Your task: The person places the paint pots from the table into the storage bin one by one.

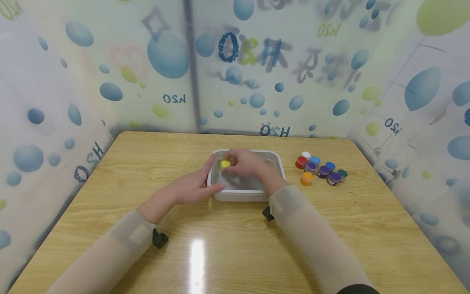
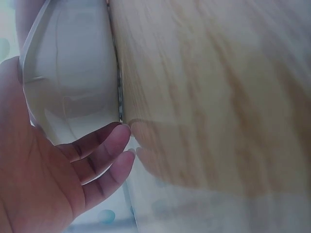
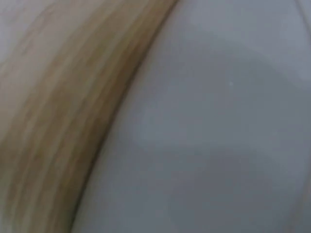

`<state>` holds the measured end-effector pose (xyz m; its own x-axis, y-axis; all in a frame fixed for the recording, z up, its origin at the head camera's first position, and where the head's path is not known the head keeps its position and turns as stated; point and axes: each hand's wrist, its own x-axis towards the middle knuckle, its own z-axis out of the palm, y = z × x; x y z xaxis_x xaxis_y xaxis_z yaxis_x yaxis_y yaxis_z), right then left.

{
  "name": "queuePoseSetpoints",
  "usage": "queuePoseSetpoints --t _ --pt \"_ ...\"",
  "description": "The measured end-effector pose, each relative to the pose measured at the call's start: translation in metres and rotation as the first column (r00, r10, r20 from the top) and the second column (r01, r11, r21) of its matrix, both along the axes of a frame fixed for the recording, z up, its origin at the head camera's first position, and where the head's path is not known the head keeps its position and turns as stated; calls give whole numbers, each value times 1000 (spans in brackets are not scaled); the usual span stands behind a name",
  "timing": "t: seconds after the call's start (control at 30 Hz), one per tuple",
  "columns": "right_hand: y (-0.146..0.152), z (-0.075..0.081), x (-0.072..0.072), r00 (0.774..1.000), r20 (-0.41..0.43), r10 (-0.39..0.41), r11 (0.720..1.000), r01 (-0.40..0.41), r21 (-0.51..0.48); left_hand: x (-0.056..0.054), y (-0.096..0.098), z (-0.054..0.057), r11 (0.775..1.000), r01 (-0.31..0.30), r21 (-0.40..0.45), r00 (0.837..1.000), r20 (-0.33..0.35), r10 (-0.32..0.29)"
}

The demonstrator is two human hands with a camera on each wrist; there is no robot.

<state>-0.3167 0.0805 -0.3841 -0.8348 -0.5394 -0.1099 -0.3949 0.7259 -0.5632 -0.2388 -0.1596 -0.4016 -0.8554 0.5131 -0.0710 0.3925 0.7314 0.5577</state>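
At wooden table (image 1: 227, 237), touches white tray (image 1: 240, 197) at nine o'clock with wide-fingered left hand (image 1: 190, 187); inside, at ten o'clock, pinches yellow jar (image 1: 225, 164) with right hand (image 1: 247, 162).

the pot (image 1: 225, 164) is yellow-topped, the tray (image 1: 240, 197) white, the table (image 1: 165, 151) wood-grained

Small booth-like workspace, wood-grain table (image 1: 238, 237), spotted walls (image 1: 147, 110) on three sides, perhaps hung cloth

wood-grain table (image 1: 235, 232) | white glare streak (image 1: 197, 265) | balloon-print backdrop (image 1: 216, 102) | mirrored lettering (image 1: 248, 52)
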Motion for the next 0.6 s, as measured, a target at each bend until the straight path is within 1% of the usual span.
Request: queuePoseSetpoints --t 0.13,0.23,0.43,0.6 --pt "-3 -7 0 1000 -7 13 1000 -12 20 0 -1 -1 1000 6 4 1000 -1 -6" --pt "-5 -9 2 1000 -13 13 1000 -13 21 0 -1 -1 1000 15 14 1000 -9 -15" --pt "-5 -10 4 1000 19 -20 1000 20 22 -1 0 -2 1000 24 8 1000 -14 -24" --pt "-6 -11 2 1000 29 -9 999 8 32 -1 0 0 1000 12 -3 1000 -6 -12"
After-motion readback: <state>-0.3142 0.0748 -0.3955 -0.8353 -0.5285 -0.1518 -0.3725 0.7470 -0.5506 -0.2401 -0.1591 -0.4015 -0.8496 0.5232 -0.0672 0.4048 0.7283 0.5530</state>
